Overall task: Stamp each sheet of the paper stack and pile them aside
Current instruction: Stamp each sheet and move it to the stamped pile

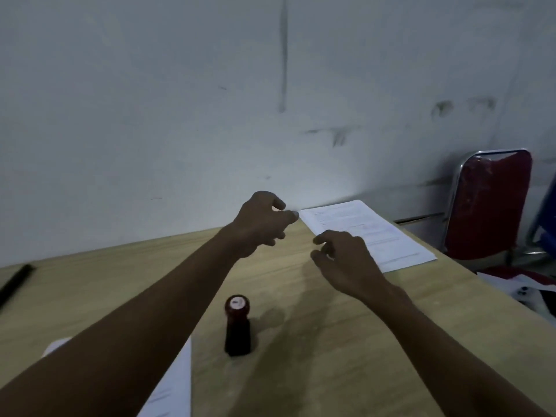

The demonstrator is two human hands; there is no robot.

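Pen: one dark pen (pixel 16 282) lies at the table's (pixel 301 371) far left edge, partly cut off by the frame.
Near sheets: white paper (pixel 177 383) at lower left, mostly hidden under the left forearm; its sheet count cannot be told.
Stamp: one dark red stamp (pixel 237 325) stands upright between the two forearms, touched by neither.
Left hand: left hand (pixel 260 224) hovers above the table with loosely curled fingers, holding nothing, fingertips just beside the far sheet's corner.
Right hand: right hand (pixel 346 258) is relaxed and empty, overlapping the far sheet's near edge; contact is unclear.
Far sheet: printed paper (pixel 379 230) lies flat near the wall; text is unreadable.
Chair: one red chair (pixel 489 206) stands right of the table.
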